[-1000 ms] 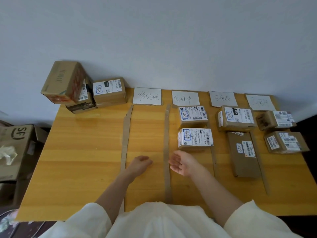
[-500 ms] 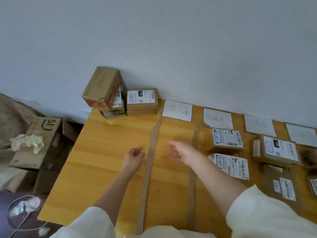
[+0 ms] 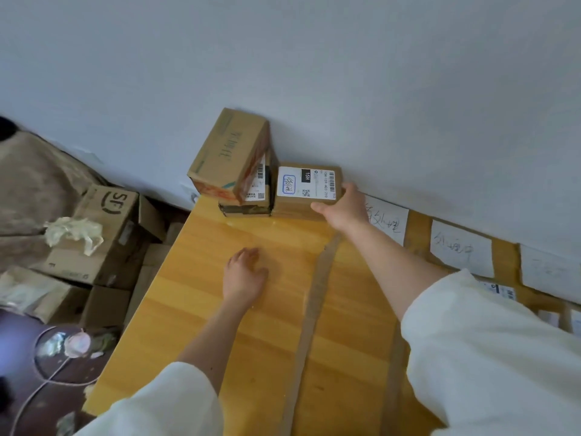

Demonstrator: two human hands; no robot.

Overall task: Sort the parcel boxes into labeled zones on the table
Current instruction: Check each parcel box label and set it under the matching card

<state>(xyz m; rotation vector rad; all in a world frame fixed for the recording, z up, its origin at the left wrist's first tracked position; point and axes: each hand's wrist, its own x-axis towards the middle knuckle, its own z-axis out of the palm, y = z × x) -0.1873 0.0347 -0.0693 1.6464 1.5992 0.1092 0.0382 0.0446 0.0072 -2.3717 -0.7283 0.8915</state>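
Floor boxes [image 3: 103, 228]: left of the table, off its edge, a heap of cardboard boxes with crumpled paper on top is seen; none is touched.

Left hand [image 3: 243, 275]: a second ago it was held loosely curled near the middle strip; it is now laid palm down on the bare table [image 3: 201, 325], near the stacked boxes, with the fingers relaxed and slightly bent and nothing held.

Stacked boxes [image 3: 234, 158]: at the table's far left corner against the wall [image 3: 314, 73], a tilted box is propped on a lower one; they have not been moved.

Labelled box [image 3: 306, 188]: it is kept where it was, just right of the stacked boxes and touching them, white label up. It is not yet lifted.

Right hand [image 3: 341, 207]: a second ago it was held empty over the table near the middle strip; it has since been stretched out to the labelled box. The thumb is laid on the box's near right corner and the fingers are wrapped round its right side, so the box is gripped.

Meaning for the task: the next unsorted box is judged to be taken in hand; a lift and a carry to a zone are still needed.

Strip [image 3: 317, 297]: right of the left hand, a cardboard divider is laid on the table.

Zone cards [image 3: 460, 248]: right of the labelled box, handwritten paper cards are set along the wall; the writing is too blurred to be read.
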